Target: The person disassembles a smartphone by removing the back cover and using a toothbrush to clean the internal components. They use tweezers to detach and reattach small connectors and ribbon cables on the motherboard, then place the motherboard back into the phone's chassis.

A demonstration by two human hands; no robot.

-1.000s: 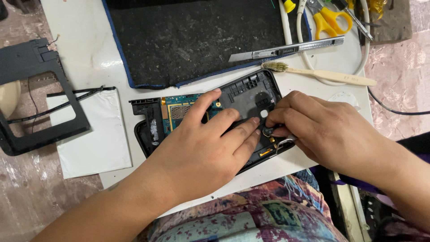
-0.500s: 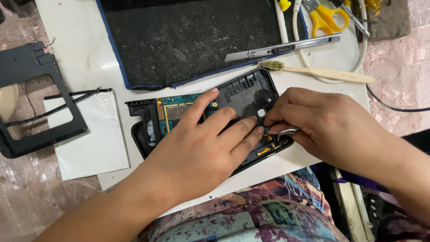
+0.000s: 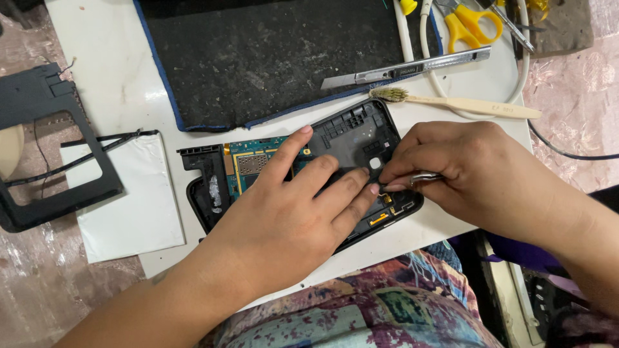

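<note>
Head view: I see my left hand point(image 3: 293, 212) flat, fingers spread, pinning the opened phone point(image 3: 351, 138) at frame centre. My right hand point(image 3: 464, 171) pinches metal tweezers point(image 3: 422, 178) at its right edge. Toothbrush point(image 3: 464, 103) and knife point(image 3: 406, 67) crowd above; white table point(image 3: 109, 84) lies open left.

A single head view looks steeply down from above and close in. The white surface point(image 3: 116, 77) fills the upper frame, the person's lap lies along the bottom edge, and both forearms enter from the lower corners toward the middle. No second view overlaps it.
</note>
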